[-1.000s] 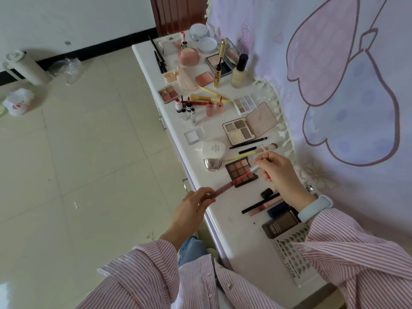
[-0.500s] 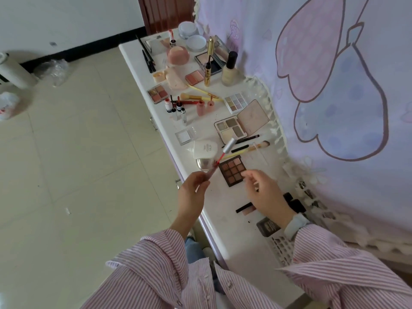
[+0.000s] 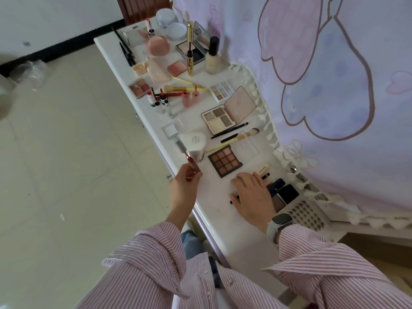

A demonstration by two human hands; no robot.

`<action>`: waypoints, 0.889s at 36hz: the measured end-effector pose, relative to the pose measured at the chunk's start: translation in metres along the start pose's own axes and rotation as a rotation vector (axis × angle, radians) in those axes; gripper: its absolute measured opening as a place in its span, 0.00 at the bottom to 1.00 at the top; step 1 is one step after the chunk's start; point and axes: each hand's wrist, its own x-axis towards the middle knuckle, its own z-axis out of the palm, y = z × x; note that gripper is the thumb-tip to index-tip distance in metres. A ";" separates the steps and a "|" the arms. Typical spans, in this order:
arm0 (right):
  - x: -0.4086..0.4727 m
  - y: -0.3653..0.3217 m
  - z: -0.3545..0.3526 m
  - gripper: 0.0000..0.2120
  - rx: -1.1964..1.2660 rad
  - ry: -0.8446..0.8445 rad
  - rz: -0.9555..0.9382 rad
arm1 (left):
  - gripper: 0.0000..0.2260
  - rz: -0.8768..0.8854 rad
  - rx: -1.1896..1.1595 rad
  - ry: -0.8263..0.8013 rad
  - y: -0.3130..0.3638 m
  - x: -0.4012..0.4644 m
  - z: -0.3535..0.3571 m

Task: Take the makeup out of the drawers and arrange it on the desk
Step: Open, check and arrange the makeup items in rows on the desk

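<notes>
My left hand (image 3: 185,186) pinches a slim red lip gloss tube with a silver cap (image 3: 186,156), held over the front edge of the white desk (image 3: 214,210), cap pointing up and away from me. My right hand (image 3: 252,195) rests flat on the desk, fingers spread over a thin black pencil (image 3: 233,201) and touching a dark stick (image 3: 265,176). Just beyond my hands lies a brown nine-pan eyeshadow palette (image 3: 225,161). A white tube with a silver cap (image 3: 194,144) lies behind the gloss.
Many cosmetics cover the desk farther back: an open beige palette (image 3: 227,114), brushes (image 3: 240,134), a foundation bottle (image 3: 214,55), a pink jar (image 3: 158,46). Dark compacts (image 3: 284,194) and a white perforated basket (image 3: 307,215) sit right of my right hand. A lilac curtain (image 3: 312,74) hangs behind. The tiled floor (image 3: 66,152) lies left.
My right hand let go of the gloss tube's end and dropped flat onto the desk near the pencil. My left hand swung the tube from pointing right to pointing up and left.
</notes>
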 end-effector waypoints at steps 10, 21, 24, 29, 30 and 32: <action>-0.002 0.001 0.003 0.17 0.036 0.014 0.018 | 0.08 0.088 0.162 -0.037 0.000 0.002 0.004; -0.003 0.005 0.006 0.15 0.077 -0.013 0.007 | 0.08 0.097 0.287 -0.037 -0.015 0.006 0.009; -0.003 0.005 0.005 0.14 0.078 -0.027 0.010 | 0.07 0.104 0.304 -0.037 -0.016 0.007 0.010; -0.002 0.005 0.004 0.14 0.076 -0.051 0.012 | 0.06 0.117 0.313 -0.048 -0.015 0.007 0.008; -0.002 0.005 0.004 0.14 0.078 -0.053 0.014 | 0.06 0.115 0.309 -0.049 -0.015 0.007 0.008; -0.002 0.005 0.004 0.15 0.078 -0.064 0.014 | 0.07 0.116 0.307 -0.051 -0.015 0.007 0.007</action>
